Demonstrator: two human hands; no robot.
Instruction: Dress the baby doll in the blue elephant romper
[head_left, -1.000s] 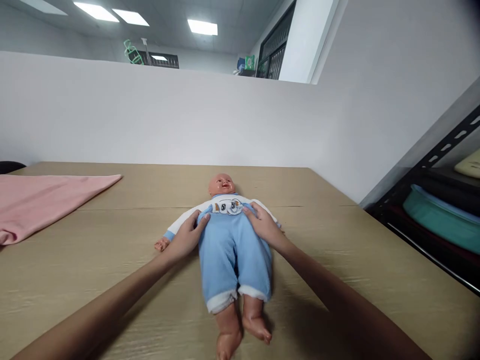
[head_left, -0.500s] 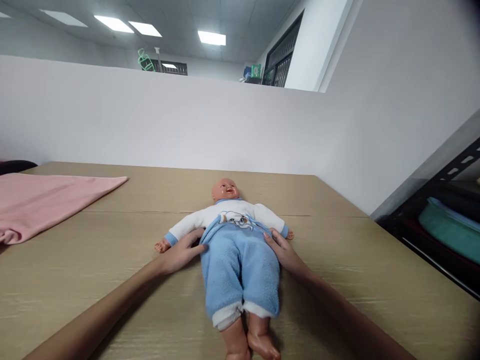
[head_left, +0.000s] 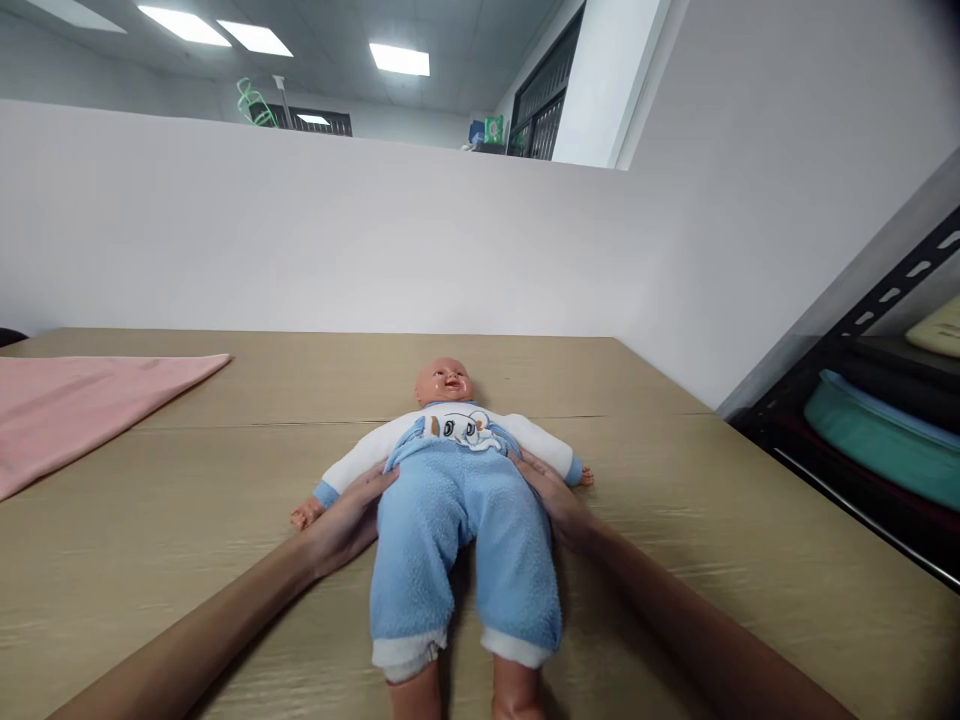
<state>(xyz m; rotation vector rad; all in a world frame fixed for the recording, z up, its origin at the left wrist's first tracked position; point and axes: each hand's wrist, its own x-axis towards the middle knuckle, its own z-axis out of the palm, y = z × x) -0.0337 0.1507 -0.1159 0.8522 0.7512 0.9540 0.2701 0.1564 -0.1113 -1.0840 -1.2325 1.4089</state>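
A baby doll (head_left: 450, 500) lies on its back on the table, its head at the far end and its legs toward me. Its top (head_left: 375, 445) is white with blue cuffs and an animal face on the front. Light blue fleece trousers (head_left: 420, 560) with white hems cover its hips and legs. My left hand (head_left: 349, 520) grips the doll's waist from the left, thumb on the trousers and other fingers partly hidden beneath. On the opposite side, my right hand (head_left: 551, 495) holds the waist, its fingertips partly hidden by the cloth. The doll's feet are out of view.
A pink cloth (head_left: 97, 405) lies flat at the table's left. To the right stands a black metal rack (head_left: 847, 335) holding folded teal fabric (head_left: 885, 440). A white partition (head_left: 337, 240) rises behind the brown tabletop (head_left: 247, 640).
The doll's legs have spread apart and its feet have left the view. My hands remain at its waist, with more of the fingers now tucked out of sight. The view has shifted slightly right.
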